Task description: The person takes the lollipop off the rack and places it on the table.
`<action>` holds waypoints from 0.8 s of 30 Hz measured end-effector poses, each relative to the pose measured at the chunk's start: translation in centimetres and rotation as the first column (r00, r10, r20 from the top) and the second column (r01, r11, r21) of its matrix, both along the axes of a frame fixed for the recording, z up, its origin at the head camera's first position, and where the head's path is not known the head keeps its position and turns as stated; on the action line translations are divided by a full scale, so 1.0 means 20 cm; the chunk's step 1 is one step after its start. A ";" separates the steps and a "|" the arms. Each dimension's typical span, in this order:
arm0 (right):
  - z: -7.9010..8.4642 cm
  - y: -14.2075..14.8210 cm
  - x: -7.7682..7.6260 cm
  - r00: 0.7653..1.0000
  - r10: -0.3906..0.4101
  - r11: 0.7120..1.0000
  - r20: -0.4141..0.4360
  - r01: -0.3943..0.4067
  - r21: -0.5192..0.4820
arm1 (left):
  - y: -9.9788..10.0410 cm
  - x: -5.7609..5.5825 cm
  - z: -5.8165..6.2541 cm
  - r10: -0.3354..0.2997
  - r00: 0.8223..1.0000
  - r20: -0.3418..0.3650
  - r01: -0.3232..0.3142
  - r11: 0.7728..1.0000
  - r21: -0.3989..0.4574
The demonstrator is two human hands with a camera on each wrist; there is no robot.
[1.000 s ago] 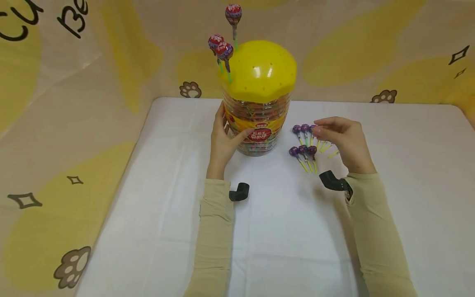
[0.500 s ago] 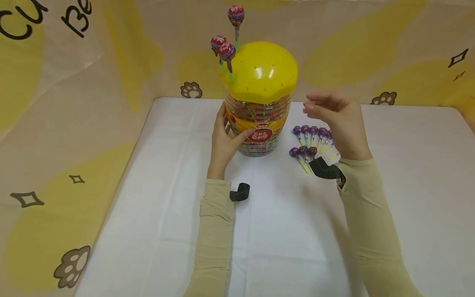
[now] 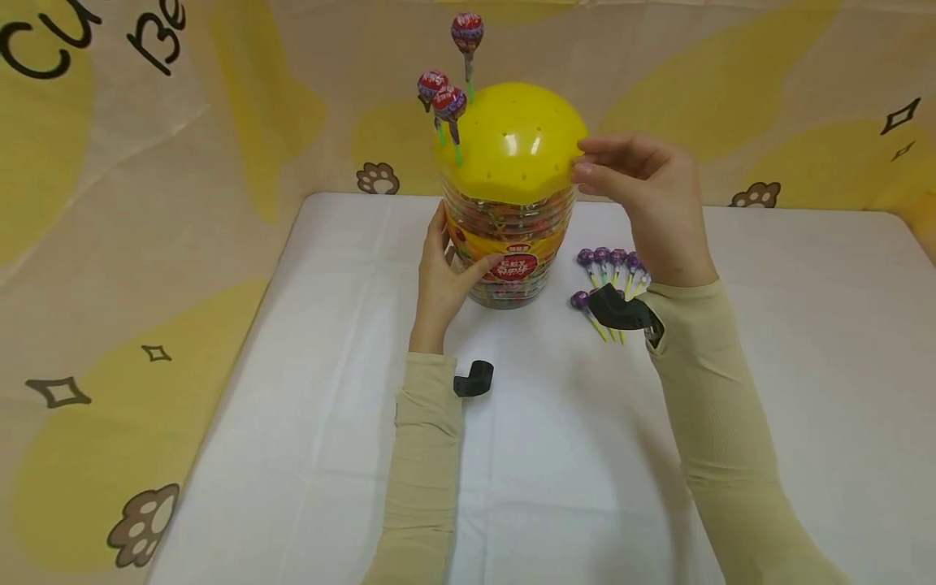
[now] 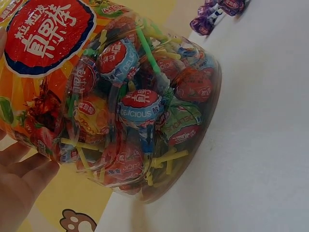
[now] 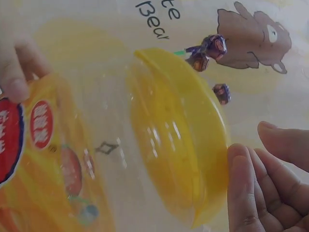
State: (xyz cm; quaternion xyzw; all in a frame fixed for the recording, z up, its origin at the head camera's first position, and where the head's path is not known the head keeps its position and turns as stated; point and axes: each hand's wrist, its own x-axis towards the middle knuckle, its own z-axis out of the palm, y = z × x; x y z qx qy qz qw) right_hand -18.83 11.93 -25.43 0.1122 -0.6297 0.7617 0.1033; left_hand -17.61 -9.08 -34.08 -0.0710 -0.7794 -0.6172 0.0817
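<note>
A clear jar (image 3: 509, 213) of wrapped lollipops stands on the white table under a domed yellow lid (image 3: 522, 134) dotted with small holes. My left hand (image 3: 440, 280) grips its left side, thumb across the label and fingers behind. Three red-and-purple lollipops (image 3: 449, 103) stick up by green sticks from the lid's left side. My right hand (image 3: 647, 187) is at the lid's right edge. In the right wrist view, its index fingertip (image 5: 240, 166) lies against or very close to the lid, the thumb stands apart, and nothing shows between them.
Purple lollipops (image 3: 601, 256) lie in two rows on the table (image 3: 541, 455) right of the jar, partly hidden by the right wrist and its black camera mount (image 3: 625, 310). A patterned backdrop (image 3: 731, 106) rises behind and to the left.
My right hand has moved from above the purple lollipops, up and left to the lid's right edge. My left hand keeps its grip, and the jar stays in place.
</note>
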 end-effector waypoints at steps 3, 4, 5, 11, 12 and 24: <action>0.03 -0.03 -0.01 1.000 -0.008 1.000 -0.016 0.008 0.013 | 0.00 0.00 0.00 0.003 1.000 0.005 -0.003 1.000 -0.003; 0.05 -0.03 -0.02 1.000 -0.009 1.000 -0.023 0.009 0.016 | 0.00 -0.01 0.00 0.004 1.000 0.008 -0.004 1.000 -0.006; 0.06 -0.04 -0.02 0.999 -0.008 1.000 -0.031 0.009 0.017 | 0.00 -0.01 0.00 0.005 1.000 0.013 -0.005 1.000 -0.005; 0.11 -0.10 -0.05 0.997 0.010 1.000 -0.074 -0.008 0.031 | 0.00 -0.02 -0.01 0.007 1.000 0.024 -0.007 1.000 -0.005; 0.11 -0.10 -0.05 0.997 0.010 0.999 -0.078 -0.008 0.037 | 0.00 -0.02 -0.02 0.008 1.000 0.023 -0.008 1.000 -0.005; 0.18 -0.16 -0.10 0.996 0.008 0.997 -0.089 -0.001 0.074 | -0.01 -0.05 -0.07 0.005 1.000 0.021 -0.005 1.000 0.002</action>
